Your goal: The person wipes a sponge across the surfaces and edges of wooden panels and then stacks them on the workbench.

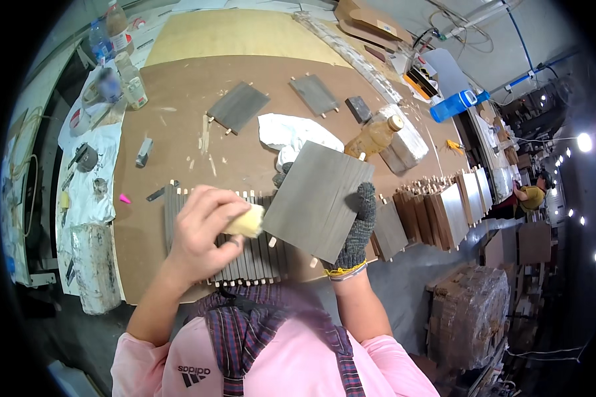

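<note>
My bare left hand (205,228) grips a pale yellow sponge-like block (246,222) by the left edge of a grey wood-grain panel (318,202). My right hand (359,228), in a dark grey knitted glove with a yellow cuff, holds that panel tilted up from its right side. Short wooden dowels stick out of the panel's ends. Under my hands stands a row of similar grey panels (245,264) on edge, dowels showing along the top. Behind the held panel lies a crumpled white cloth (288,132).
Two grey panels (238,107) lie flat on the brown tabletop (172,132). A bottle of amber liquid (374,137) and a wrapped block (407,142) are to the right, above stacked panels (437,212). Bottles (131,79) stand far left. A person (528,196) is in the right background.
</note>
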Motion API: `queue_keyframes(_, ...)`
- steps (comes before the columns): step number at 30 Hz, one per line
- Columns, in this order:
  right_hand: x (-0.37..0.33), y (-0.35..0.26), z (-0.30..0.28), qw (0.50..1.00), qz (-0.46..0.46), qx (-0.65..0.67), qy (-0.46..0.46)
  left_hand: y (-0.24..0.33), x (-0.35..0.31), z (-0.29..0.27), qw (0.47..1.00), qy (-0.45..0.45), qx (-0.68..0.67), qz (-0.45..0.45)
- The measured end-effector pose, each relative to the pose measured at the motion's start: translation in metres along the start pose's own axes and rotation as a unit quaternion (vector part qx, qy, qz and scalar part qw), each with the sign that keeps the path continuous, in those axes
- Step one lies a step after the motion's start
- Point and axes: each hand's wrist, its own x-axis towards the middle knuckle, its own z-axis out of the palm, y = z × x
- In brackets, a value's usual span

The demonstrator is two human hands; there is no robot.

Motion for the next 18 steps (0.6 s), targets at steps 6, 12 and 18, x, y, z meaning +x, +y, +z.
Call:
queue_keyframes(6,-0.005,0.003,0.008,0.999,-0.042,0.000,0.032,0.004,-0.001,-0.001,0.999,-0.017,-0.028,0.016)
queue_keyframes(12,-0.008,-0.003,0.004,0.998,-0.035,-0.052,-0.009,0.001,-0.005,-0.013,0.992,0.017,-0.063,-0.104)
queue_keyframes(18,-0.022,-0.006,-0.003,0.991,0.068,0.114,0.006,0.001,-0.021,-0.007,0.897,0.126,-0.330,-0.266)
